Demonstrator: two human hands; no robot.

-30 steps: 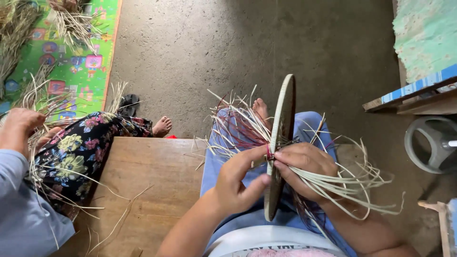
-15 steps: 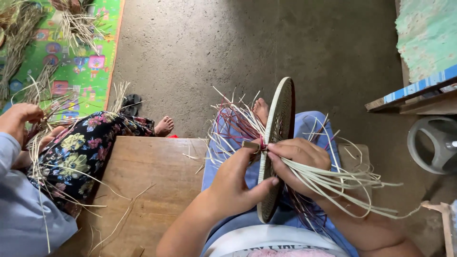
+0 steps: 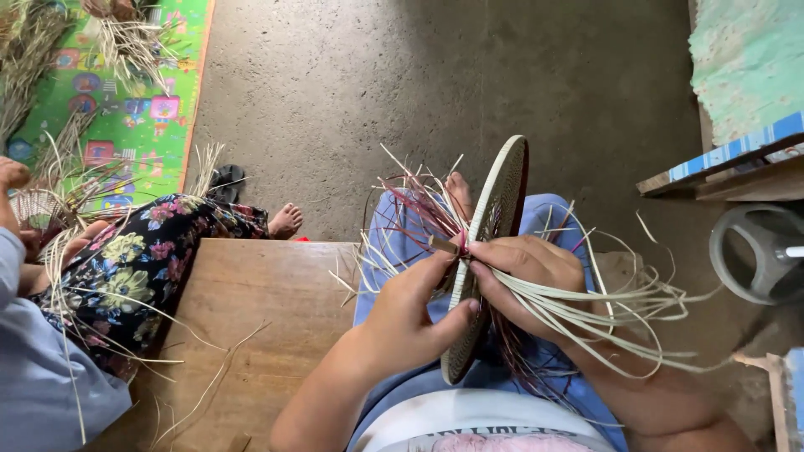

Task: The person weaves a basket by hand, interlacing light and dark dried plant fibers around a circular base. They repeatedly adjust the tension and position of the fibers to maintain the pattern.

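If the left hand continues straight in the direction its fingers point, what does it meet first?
The left hand points toward the woven disc, held on edge, so it would probably meet the disc's face first, near the right hand. It already looks in contact there; depth is unclear.

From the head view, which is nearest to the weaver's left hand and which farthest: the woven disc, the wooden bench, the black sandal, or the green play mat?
From the left hand:
1. Woven disc, touching it, held on edge over the lap.
2. Wooden bench, just to its left.
3. Black sandal, on the concrete floor beyond the bench.
4. Green play mat, farthest, upper left corner.
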